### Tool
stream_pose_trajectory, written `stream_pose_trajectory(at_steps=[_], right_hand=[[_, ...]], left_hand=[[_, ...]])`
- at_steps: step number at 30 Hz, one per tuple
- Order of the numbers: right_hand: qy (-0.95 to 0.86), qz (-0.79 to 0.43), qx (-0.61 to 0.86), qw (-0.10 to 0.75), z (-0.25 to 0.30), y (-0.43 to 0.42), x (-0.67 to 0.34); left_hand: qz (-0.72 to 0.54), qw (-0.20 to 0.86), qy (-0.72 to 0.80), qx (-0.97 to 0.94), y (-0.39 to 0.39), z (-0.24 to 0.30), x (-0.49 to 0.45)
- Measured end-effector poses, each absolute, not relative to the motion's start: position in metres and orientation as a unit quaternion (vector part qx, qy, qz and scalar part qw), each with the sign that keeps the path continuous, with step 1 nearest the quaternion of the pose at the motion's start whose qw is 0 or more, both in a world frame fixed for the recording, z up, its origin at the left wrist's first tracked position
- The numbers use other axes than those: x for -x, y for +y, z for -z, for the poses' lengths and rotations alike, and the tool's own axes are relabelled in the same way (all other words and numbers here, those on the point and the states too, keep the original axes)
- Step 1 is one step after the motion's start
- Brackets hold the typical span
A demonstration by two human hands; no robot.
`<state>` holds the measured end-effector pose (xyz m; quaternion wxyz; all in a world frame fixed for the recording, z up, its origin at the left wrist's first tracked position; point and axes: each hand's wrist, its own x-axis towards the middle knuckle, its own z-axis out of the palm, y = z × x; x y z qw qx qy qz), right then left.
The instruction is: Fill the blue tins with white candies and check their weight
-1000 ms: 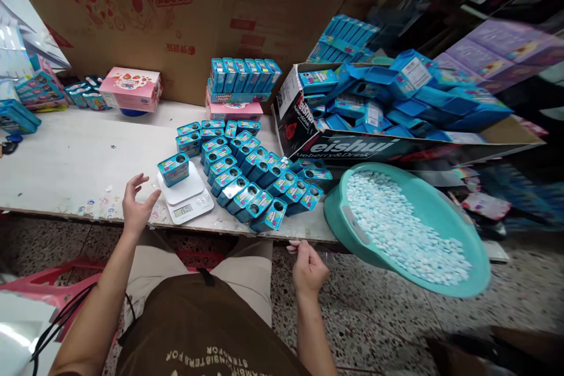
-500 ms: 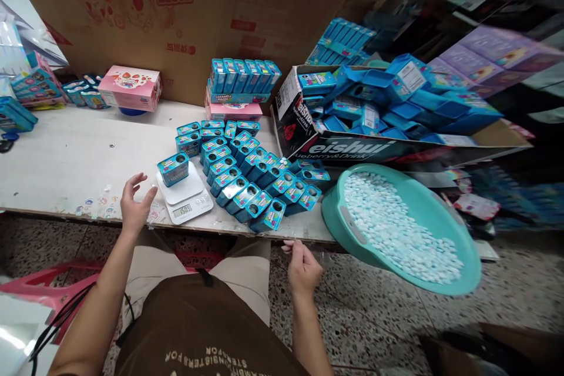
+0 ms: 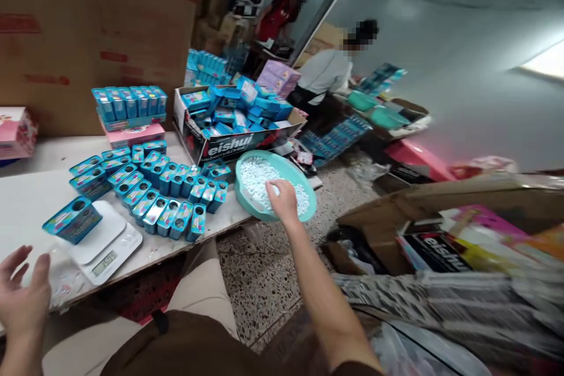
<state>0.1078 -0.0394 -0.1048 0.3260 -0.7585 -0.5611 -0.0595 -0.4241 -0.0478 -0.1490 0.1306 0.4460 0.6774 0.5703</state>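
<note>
A large cardboard box [image 3: 88, 41] fills the upper left, and a white bench [image 3: 30, 205] runs in front of it. On the bench's far side stands an open carton printed "eishui" [image 3: 220, 150], heaped with loose blue lids and tins. Beyond it, across the room, a co-worker in a white top [image 3: 324, 73] bends over teal basins, and a second person in red [image 3: 277, 14] stands further back. Flattened printed cartons [image 3: 440, 258] lie in an open box at lower right.

Near the right end of the bench, a teal basin [image 3: 275, 185] sits tilted toward the person, holding a shallow layer of white tablets [image 3: 259, 179]. The right hand [image 3: 284, 200] reaches over the basin, fingers curved downward and touching the tablets; whether it has hold of any cannot be told.

Blue tins [image 3: 167, 185] stand close together in curved rows on the bench, left of the basin, above a stack with a pink box [image 3: 134, 135]. One blue tin [image 3: 73, 220] lies on a white digital scale [image 3: 106, 252], whose readout is too small to read surely. The left hand [image 3: 22, 299] hangs open beside the scale, fingers spread, holding nothing.
</note>
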Motion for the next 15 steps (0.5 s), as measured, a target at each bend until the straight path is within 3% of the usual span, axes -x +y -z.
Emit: stream_pose_trajectory(at_steps=[2, 5, 10, 15], right_hand=[[-0.563, -0.021, 0.799, 0.211, 0.105, -0.009, -0.129], [-0.560, -0.078, 0.815, 0.125, 0.118, 0.019, -0.137], [-0.573, -0.102, 0.807, 0.099, 0.132, 0.026, -0.145], [-0.532, -0.092, 0.830, 0.141, 0.130, 0.029, -0.158]], left_hand=[[-0.577, 0.132, 0.676, -0.438, -0.048, 0.151, 0.419], [-0.592, 0.120, 0.671, -0.430, -0.051, 0.153, 0.414], [-0.596, 0.098, 0.676, -0.422, -0.060, 0.155, 0.421], [-0.572, -0.083, 0.648, -0.496, -0.079, 0.138, 0.404]])
